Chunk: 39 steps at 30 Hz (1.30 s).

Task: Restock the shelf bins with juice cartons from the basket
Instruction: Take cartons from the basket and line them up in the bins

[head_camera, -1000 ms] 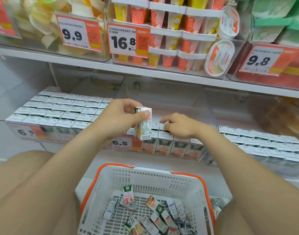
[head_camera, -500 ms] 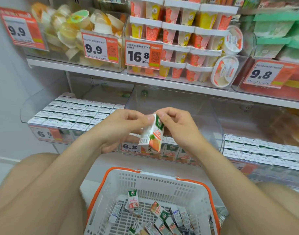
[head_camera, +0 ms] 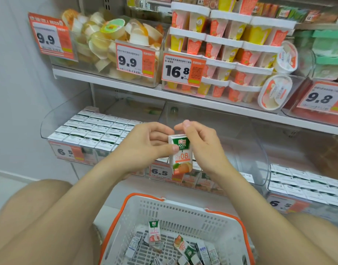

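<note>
Asking, CLERK 1: Item 1, juice carton. Where is it sitting, and what are the hands doing?

Answering, CLERK 2: It is hanging upright in the air, in front of the middle bin and above the basket. The left hand is pinching its upper left edge, thumb pressing on the front. The right hand is curling round its right side and top.

Asking, CLERK 1: Edges and room?

Answering, CLERK 2: The middle bin is showing bare clear floor behind its front rows, with tall clear walls rising either side. The left bin is sitting packed with white carton tops almost to the back. The right bin is carrying rows too. The upper shelf is running above the hands. Loose cartons are lying in the white, orange-rimmed basket.

Asking, CLERK 1: Writing?

Answering, CLERK 2: The held carton is reading "100%" on a green band and "08" in orange over a fruit picture. The middle price tag is reading 6.5. The upper tags are reading 9.9, 9.9, 16.8 and 9.8.
</note>
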{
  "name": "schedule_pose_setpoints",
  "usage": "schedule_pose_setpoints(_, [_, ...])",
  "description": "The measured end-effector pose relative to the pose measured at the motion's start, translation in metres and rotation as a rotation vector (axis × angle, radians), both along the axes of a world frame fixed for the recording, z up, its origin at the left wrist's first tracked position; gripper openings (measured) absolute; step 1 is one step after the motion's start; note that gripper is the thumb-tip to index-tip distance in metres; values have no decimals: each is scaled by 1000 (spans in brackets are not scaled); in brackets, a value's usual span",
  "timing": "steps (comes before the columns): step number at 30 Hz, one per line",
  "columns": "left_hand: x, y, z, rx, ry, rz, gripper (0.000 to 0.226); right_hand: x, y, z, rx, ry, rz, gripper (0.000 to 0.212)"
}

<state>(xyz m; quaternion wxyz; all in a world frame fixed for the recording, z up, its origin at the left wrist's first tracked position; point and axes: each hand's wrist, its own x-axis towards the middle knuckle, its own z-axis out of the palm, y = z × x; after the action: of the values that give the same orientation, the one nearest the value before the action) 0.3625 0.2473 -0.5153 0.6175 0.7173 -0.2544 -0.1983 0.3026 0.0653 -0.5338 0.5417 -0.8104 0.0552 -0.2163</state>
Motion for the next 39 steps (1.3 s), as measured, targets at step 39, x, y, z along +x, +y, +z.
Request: schedule_pose_setpoints(39, [2, -105, -76, 817, -925, -299, 75, -48, -109, -18, -912, 638, -89, 47])
